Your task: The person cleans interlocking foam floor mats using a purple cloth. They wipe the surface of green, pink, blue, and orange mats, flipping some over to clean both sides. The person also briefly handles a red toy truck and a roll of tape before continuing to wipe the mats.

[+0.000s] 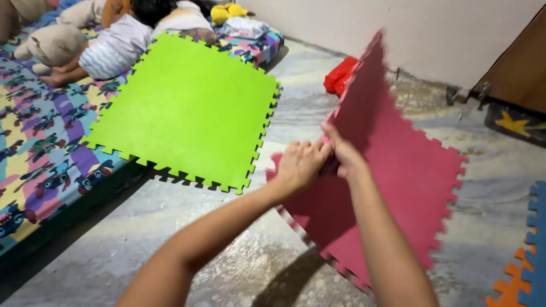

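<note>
A red foam puzzle mat (409,187) with toothed edges is lifted off the floor and tilted, its far corner raised toward the wall. My left hand (301,164) and my right hand (344,152) both grip its near left edge, close together. A bright green foam puzzle mat (187,108) lies flat to the left, partly on the mattress and overhanging its edge.
A mattress with a colourful cartoon sheet (34,142) lies at left, with a person lying on it (119,45) among soft toys. A red object (339,74) sits by the wall. Orange and blue foam mats (526,261) lie at lower right; a wooden door (517,68) stands at right.
</note>
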